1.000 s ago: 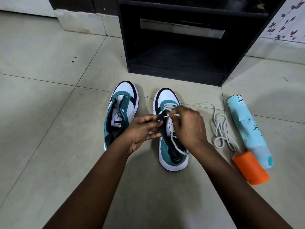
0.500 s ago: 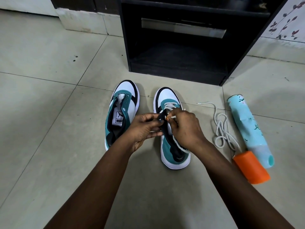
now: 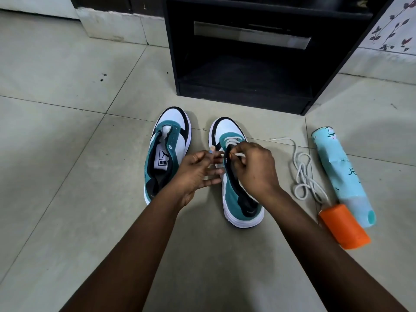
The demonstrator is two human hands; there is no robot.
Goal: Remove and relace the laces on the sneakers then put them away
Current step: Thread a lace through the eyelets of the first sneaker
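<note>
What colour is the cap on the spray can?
Orange cap, clearest in the head view.

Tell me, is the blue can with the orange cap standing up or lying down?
Lying down. The blue can rests on its side on the floor, its orange cap pointing towards the person.

Two bare forearms come in from the bottom edge, with no sleeve, cuff, watch or band showing on either. The left hand [image 3: 195, 171] is ungloved and wears no ring on the fingers [image 3: 211, 165] that show. One fingertip of this hand carries a small patch of pale blue with a pinkish part, perhaps a plaster or nail paint; it is too small to tell which. The right hand [image 3: 256, 167] is bare too, its back and knuckles plain, with no ring or wrap in view. Both wrists are uncovered.
</note>
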